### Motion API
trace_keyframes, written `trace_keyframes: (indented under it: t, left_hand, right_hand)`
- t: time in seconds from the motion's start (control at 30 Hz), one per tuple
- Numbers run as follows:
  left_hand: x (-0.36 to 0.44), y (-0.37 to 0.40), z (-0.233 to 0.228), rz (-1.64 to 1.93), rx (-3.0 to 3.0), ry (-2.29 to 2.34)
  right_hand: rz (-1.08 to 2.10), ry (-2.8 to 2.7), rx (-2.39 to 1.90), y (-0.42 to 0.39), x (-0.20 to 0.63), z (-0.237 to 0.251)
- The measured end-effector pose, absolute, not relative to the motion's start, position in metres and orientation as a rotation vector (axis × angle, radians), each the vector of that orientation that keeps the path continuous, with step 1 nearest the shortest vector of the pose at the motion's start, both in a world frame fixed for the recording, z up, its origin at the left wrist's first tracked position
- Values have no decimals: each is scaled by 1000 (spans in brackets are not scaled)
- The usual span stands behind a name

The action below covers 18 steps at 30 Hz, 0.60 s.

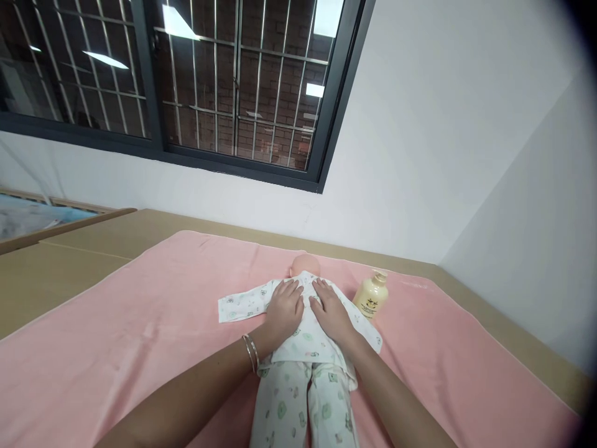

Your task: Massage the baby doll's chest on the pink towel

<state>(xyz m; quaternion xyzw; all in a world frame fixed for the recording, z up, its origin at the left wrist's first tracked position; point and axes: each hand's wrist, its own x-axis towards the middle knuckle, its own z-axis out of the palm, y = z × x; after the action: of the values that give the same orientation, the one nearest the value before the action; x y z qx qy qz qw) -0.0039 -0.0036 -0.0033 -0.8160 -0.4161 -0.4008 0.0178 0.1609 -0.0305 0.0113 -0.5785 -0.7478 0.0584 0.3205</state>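
Observation:
A baby doll (305,266) lies on the pink blanket (186,280) with its head toward the wall, no facial features showing. It wears a white printed top (310,341) and matching trousers (282,398). On the upper left of the top rests my left hand (284,306), laid flat with fingers stretched out. My right hand (332,310) lies flat on the other side, its thumb and fingers apart. Neither hand grips anything. One sleeve (242,305) spreads out to the left. A pale yellow pump bottle (372,294) stands on the blanket, right of my right hand.
The blanket covers a wooden-toned tabletop (97,242) that meets a white wall (396,155). Above it is a dark-framed window (321,168) with metal bars. At the far left, a wood-edged surface (65,231) holds something light blue and white.

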Motion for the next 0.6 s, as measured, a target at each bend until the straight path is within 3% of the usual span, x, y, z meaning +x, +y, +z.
trace_keyframes:
  t: [0.23, 0.47, 0.6]
  left_hand:
    - [-3, -1, -5, -1294, -2587, -1432]
    - [-3, 1, -4, -1233, -2617, -1487]
    - [-3, 0, -4, -1249, -2562, -1358]
  right_hand:
    - [166, -1944, -1599, -34, 153, 14]
    - [-33, -1909, -1735, -56, 131, 21]
    - [93, -1895, -1673, -43, 142, 20]
